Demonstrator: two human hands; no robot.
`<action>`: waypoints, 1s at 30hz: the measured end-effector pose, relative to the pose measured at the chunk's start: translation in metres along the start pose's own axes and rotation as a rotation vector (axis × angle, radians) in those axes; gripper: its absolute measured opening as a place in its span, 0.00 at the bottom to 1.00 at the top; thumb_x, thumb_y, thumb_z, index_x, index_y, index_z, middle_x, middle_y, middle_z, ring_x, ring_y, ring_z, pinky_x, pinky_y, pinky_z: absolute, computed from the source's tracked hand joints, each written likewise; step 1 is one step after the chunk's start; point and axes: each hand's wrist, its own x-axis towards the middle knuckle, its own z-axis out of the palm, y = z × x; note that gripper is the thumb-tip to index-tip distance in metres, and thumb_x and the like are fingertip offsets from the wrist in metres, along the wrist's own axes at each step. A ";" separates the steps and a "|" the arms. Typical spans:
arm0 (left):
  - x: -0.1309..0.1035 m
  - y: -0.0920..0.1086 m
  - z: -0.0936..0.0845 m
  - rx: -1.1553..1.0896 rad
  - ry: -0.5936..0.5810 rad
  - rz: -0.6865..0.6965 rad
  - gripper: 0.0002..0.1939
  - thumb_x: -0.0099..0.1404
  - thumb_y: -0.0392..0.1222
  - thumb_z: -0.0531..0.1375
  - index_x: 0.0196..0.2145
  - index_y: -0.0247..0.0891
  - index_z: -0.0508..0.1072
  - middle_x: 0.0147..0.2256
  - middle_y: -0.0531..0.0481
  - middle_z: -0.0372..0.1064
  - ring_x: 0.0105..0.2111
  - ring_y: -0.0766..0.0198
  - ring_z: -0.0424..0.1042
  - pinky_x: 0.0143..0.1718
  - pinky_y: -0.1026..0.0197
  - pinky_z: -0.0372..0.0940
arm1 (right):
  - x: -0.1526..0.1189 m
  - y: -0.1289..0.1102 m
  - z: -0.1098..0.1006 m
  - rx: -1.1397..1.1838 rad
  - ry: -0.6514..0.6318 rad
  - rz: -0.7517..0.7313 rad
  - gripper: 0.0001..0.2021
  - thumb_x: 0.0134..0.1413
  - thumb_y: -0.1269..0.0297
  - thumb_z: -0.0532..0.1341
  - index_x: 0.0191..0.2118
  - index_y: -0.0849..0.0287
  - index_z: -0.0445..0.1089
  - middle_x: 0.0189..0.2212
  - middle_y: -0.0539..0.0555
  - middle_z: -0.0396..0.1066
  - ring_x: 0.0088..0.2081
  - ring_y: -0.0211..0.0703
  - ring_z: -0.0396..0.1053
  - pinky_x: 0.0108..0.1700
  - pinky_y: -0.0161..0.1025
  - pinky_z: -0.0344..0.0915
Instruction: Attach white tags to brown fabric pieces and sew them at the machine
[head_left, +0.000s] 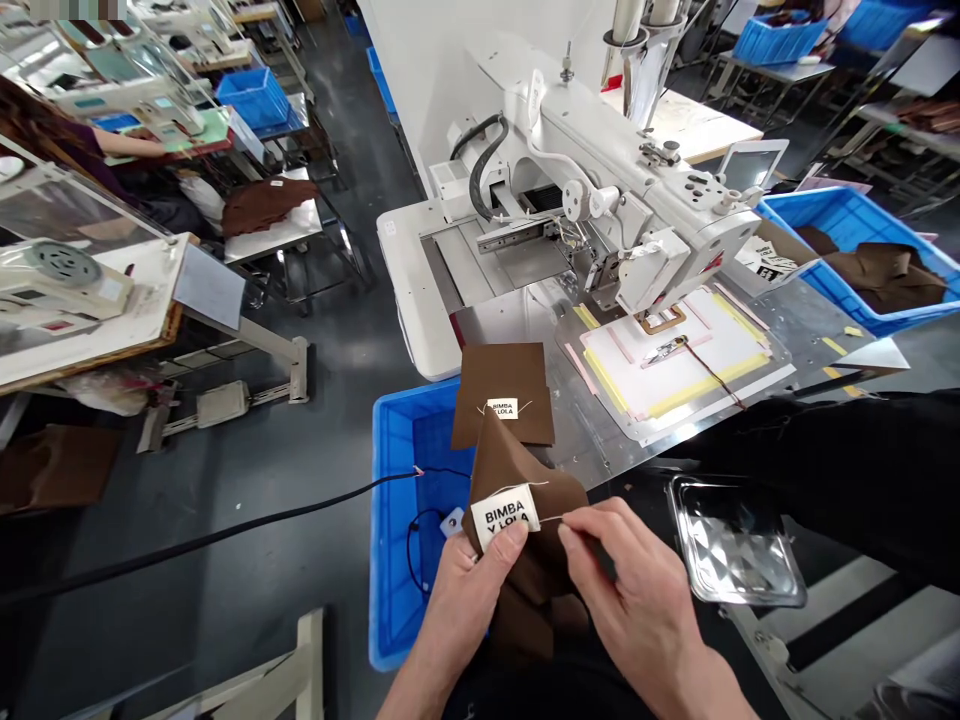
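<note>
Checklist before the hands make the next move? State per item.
1. Left hand gripping fabric: ok, thumb on the label.
2. Right hand on thread: ok, pinched at the label's right side.
3. Label free of loose ends: not ok, an upper thread also trails there.
4. Metal tool in hand: not ok, lying on the white sheet.
5. Fabric clear of the other piece: cannot tell, they overlap in view.
6. Label's stitching sound: cannot tell, too small.
</note>
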 end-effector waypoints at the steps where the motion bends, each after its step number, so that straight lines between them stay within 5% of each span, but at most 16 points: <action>1: -0.002 -0.001 -0.002 0.039 -0.016 0.025 0.26 0.66 0.60 0.66 0.46 0.32 0.78 0.39 0.40 0.79 0.42 0.52 0.76 0.37 0.61 0.69 | 0.002 -0.004 -0.002 -0.017 -0.076 0.000 0.09 0.75 0.73 0.53 0.43 0.58 0.70 0.34 0.49 0.65 0.32 0.41 0.65 0.36 0.37 0.61; 5: -0.010 -0.001 -0.008 0.159 -0.066 0.098 0.23 0.69 0.60 0.63 0.39 0.33 0.75 0.34 0.44 0.76 0.40 0.56 0.74 0.38 0.63 0.67 | 0.003 -0.009 0.000 -0.130 -0.170 0.012 0.11 0.71 0.71 0.51 0.38 0.58 0.68 0.31 0.48 0.63 0.28 0.41 0.62 0.32 0.38 0.55; 14: -0.026 -0.006 -0.026 0.238 -0.100 0.119 0.25 0.71 0.61 0.60 0.43 0.32 0.76 0.39 0.44 0.76 0.40 0.58 0.71 0.41 0.61 0.67 | -0.013 -0.021 0.015 -0.261 -0.243 0.021 0.14 0.68 0.68 0.48 0.34 0.59 0.67 0.29 0.47 0.64 0.27 0.39 0.62 0.31 0.41 0.48; 21: -0.036 -0.012 -0.048 0.292 -0.123 0.160 0.22 0.72 0.60 0.59 0.41 0.35 0.76 0.39 0.45 0.76 0.45 0.51 0.74 0.44 0.60 0.68 | -0.020 -0.036 0.033 -0.231 -0.259 0.026 0.12 0.65 0.69 0.47 0.31 0.59 0.64 0.27 0.47 0.61 0.25 0.38 0.58 0.29 0.40 0.47; 30: -0.056 -0.024 -0.074 -0.045 -0.056 0.037 0.25 0.62 0.62 0.69 0.40 0.33 0.80 0.33 0.44 0.77 0.33 0.59 0.73 0.34 0.63 0.67 | -0.045 -0.059 0.034 0.055 -0.176 0.176 0.11 0.64 0.66 0.52 0.30 0.59 0.66 0.27 0.46 0.63 0.27 0.38 0.62 0.29 0.35 0.54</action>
